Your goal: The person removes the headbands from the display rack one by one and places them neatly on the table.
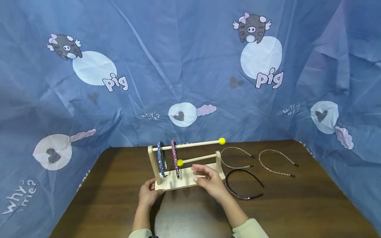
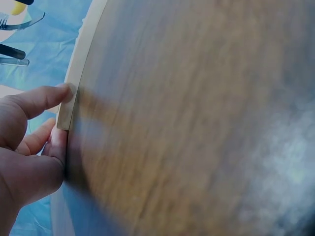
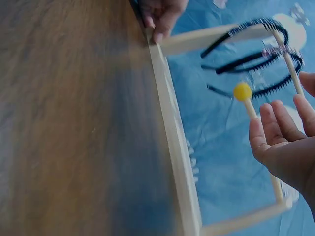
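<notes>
I have the desk (image 1: pixel 119 201) carrying the wooden rack (image 1: pixel 187 178); three loose headbands (image 1: pixel 244 198) lie to its right. Blue headband (image 1: pixel 160 159) and pink headband (image 1: pixel 174 157) hang on its upper rod (image 1: pixel 199 144). My left hand (image 1: pixel 148 195) pinches the rack's near left corner; my right hand (image 1: pixel 212 182), fingers spread, grips nothing. A careless leftward sweep could, I judge, jar the lower yellow knob (image 1: pixel 180 162).

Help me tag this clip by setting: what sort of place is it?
Probably a makeshift filming booth: printed blue cloth hangs behind and on both sides of a brown table, which bears a wooden stand and several headbands.
</notes>
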Available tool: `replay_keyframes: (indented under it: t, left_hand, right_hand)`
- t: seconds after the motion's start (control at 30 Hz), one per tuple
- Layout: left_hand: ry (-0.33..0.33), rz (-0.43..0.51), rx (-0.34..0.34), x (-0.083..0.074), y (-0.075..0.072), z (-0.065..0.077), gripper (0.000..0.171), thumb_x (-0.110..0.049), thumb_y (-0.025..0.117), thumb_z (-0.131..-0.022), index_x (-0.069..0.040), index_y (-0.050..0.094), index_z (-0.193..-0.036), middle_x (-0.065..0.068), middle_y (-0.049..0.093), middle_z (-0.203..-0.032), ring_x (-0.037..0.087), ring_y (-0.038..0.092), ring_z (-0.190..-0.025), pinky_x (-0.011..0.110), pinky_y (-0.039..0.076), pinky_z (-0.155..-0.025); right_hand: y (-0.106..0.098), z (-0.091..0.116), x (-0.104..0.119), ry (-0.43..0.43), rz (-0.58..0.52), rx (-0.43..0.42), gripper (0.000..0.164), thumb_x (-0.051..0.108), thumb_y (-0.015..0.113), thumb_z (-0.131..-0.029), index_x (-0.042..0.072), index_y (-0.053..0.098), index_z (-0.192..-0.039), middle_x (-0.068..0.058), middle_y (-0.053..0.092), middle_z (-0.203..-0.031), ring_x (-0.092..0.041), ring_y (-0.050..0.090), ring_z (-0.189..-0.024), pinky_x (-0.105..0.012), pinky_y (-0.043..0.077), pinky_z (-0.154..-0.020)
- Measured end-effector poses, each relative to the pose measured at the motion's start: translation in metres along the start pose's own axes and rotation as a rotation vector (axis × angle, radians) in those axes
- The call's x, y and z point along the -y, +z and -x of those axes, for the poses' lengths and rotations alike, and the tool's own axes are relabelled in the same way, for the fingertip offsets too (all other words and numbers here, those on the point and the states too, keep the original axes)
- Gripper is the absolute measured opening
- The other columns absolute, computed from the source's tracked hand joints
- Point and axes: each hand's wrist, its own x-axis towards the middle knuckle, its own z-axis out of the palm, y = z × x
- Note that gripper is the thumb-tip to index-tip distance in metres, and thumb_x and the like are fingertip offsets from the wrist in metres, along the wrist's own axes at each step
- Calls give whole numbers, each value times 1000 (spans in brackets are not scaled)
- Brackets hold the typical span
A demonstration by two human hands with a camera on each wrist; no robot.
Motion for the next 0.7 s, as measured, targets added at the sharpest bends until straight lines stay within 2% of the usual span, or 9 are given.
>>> replay_keyframes:
  t: [0.1, 0.23, 0.4, 0.5, 0.6, 0.7]
  left_hand:
    - [-3, -9, -4, 1, -1, 3, 60, 12, 73, -63, 17, 50, -118, 24, 58, -101, 33, 54, -93, 30, 44, -74]
    - [21, 12, -7, 0, -1, 3, 60, 11, 73, -63, 17, 49, -118, 25, 58, -102, 34, 54, -93, 27, 44, -73]
    - [13, 27, 1, 0, 0, 2, 60, 12, 72, -64, 18, 48, -118, 26, 58, -102, 33, 53, -93, 23, 44, -71]
    - [10, 28, 2, 1, 0, 0, 60, 13, 72, -63, 18, 48, -119, 26, 57, -103, 33, 53, -94, 22, 44, -69]
    - [17, 30, 5, 1, 0, -1, 61, 13, 72, -64, 18, 47, -119, 27, 57, -103, 34, 53, -94, 21, 44, -69]
    - [12, 32, 8, 0, 1, -2, 60, 13, 72, -64, 18, 48, -119, 27, 57, -104, 34, 53, -94, 21, 44, -68]
  right_hand:
    - [13, -4, 11, 9, 21, 36, 43, -14, 57, -81, -15, 47, -123, -28, 52, -121, -46, 46, -110, -33, 44, -88]
    - [25, -14, 28, -22, 62, 71, 46, -14, 58, -80, -16, 45, -124, -31, 51, -120, -44, 48, -110, -48, 40, -92]
    - [32, -23, 35, -33, 94, 119, 47, -13, 58, -81, -15, 44, -125, -34, 52, -118, -47, 48, -109, -58, 35, -91]
    - [36, -27, 35, -42, 106, 123, 46, -12, 58, -81, -16, 44, -125, -34, 54, -114, -47, 51, -106, -53, 40, -89]
    - [39, -29, 38, -59, 117, 110, 45, -14, 57, -80, -17, 44, -123, -33, 57, -105, -43, 55, -97, -39, 47, -82]
    - [41, -30, 43, -62, 129, 95, 44, -15, 57, -79, -16, 46, -121, -33, 58, -97, -33, 57, -87, -26, 46, -72]
